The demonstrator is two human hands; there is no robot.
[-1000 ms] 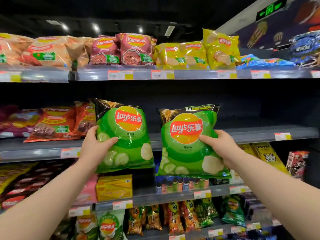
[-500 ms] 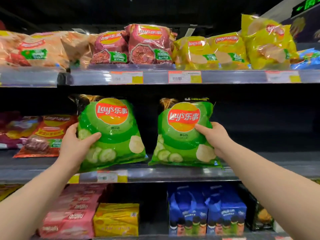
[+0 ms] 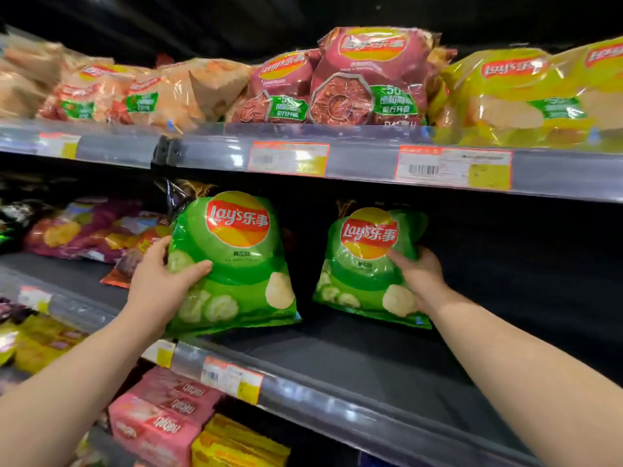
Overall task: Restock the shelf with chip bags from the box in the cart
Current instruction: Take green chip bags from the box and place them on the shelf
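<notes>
Head view: a shop rack is seen from the front; all places are given from the middle shelf (image 3: pixel 354 362).
Left hand (image 3: pixel 161 284): wrapped round the left edge of the left green bag (image 3: pixel 236 264), with the thumb laid across the front and the other fingers hidden behind.
Left green bag: held upright over the front left part of the middle shelf, logo facing out. Its lower edge is at the front rail, and whether it rests there cannot be told.
Right hand (image 3: pixel 421 274): clasped on the right edge of the right green bag (image 3: pixel 364 264), with the thumb pressed on the front and the fingers behind it.
Right green bag: held upright, farther back on the middle shelf than the left one and apart from it. Its lower edge seems to meet the shelf deck.
Middle shelf, left end: purple and red bags (image 3: pixel 81 230) are laid flat, just beside the left green bag.
Middle shelf, front rail: a price tag (image 3: pixel 232 379) is fixed below the left green bag.
Above the middle shelf: orange bags (image 3: pixel 135 92), maroon bags (image 3: pixel 364 79) and yellow bags (image 3: pixel 526 96) are lined up on the upper shelf (image 3: pixel 364 160).
Below the middle shelf: pink packs (image 3: pixel 161 412) and a yellow box (image 3: pixel 236 446) are stacked at the left.
</notes>
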